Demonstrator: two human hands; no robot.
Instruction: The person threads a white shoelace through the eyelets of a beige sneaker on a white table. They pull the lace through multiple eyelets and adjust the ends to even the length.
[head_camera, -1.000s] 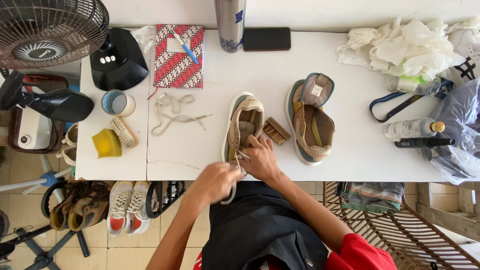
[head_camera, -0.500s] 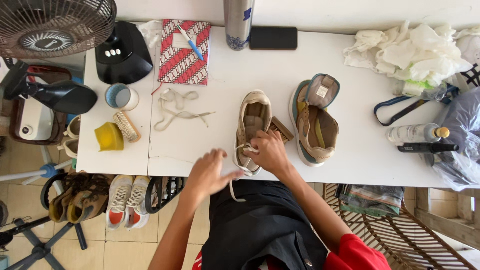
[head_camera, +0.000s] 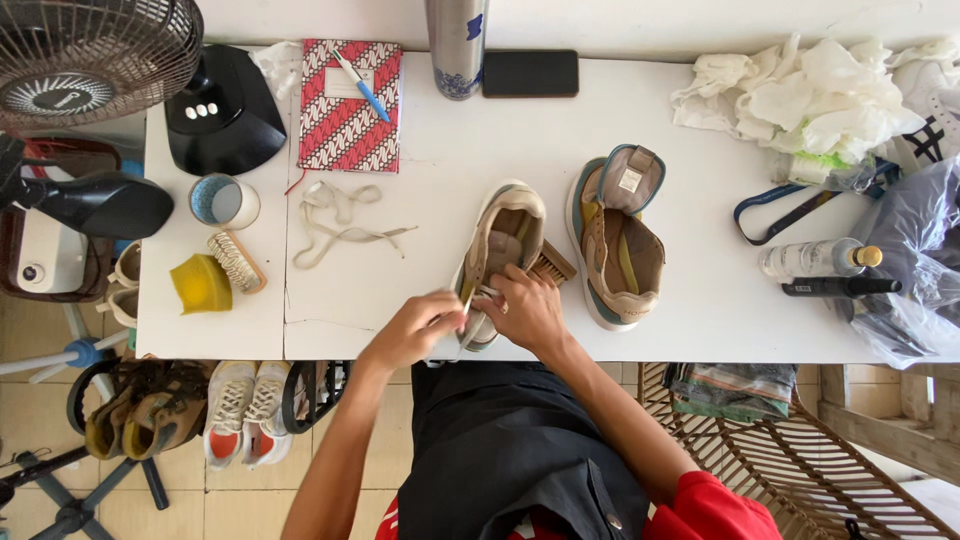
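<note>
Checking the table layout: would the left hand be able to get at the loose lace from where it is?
Probably yes. The left hand is busy at the shoe, but only bare table lies between it and the loose lace.

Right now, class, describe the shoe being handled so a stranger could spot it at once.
Start at the white table and go to its near edge, where the left hand and right hand meet. The beige shoe lies between them. Unlike the shoe with a blue rim beside it, it is being touched.
</note>
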